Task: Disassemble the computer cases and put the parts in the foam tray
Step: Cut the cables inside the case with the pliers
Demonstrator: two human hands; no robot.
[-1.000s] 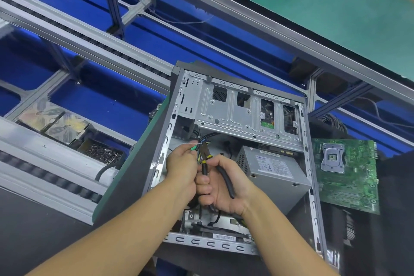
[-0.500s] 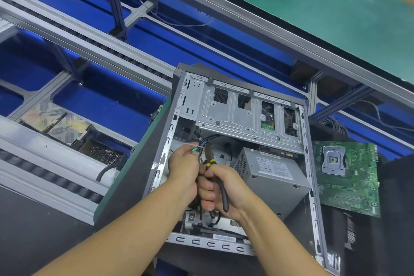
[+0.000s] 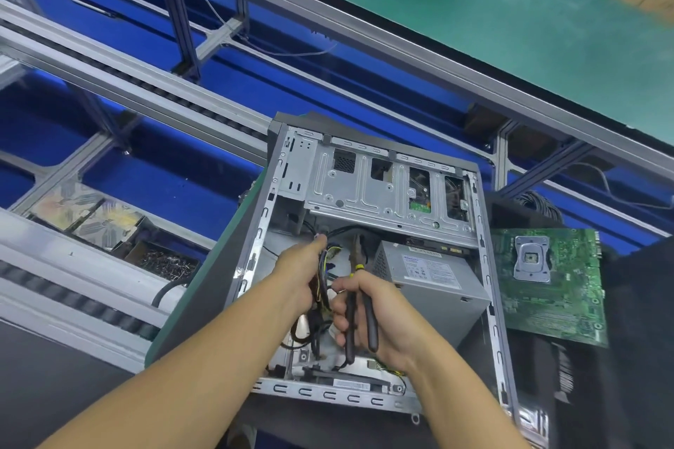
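Note:
An open grey computer case (image 3: 364, 186) lies in front of me with its side off. Inside sit a silver drive cage at the top and a grey power supply (image 3: 434, 284) at the right. My left hand (image 3: 301, 277) grips a bundle of coloured cables (image 3: 328, 262) inside the case, its fingers reaching up toward the drive cage. My right hand (image 3: 368, 317) holds black-handled pliers (image 3: 359, 302) with their jaws pointing up beside the cables. A green motherboard (image 3: 550, 284) lies to the right of the case on dark foam.
Aluminium conveyor rails (image 3: 109, 76) and blue panels run across the left and back. A green-topped bench (image 3: 474, 18) spans the top right. A bin of small dark screws (image 3: 164, 262) and foil-wrapped parts (image 3: 84, 215) sit at the left. Black foam (image 3: 638, 357) fills the right edge.
My left hand has slid up the cable bundle toward the drive cage. The pliers' handles have spread apart in my right hand and the jaws now point higher.

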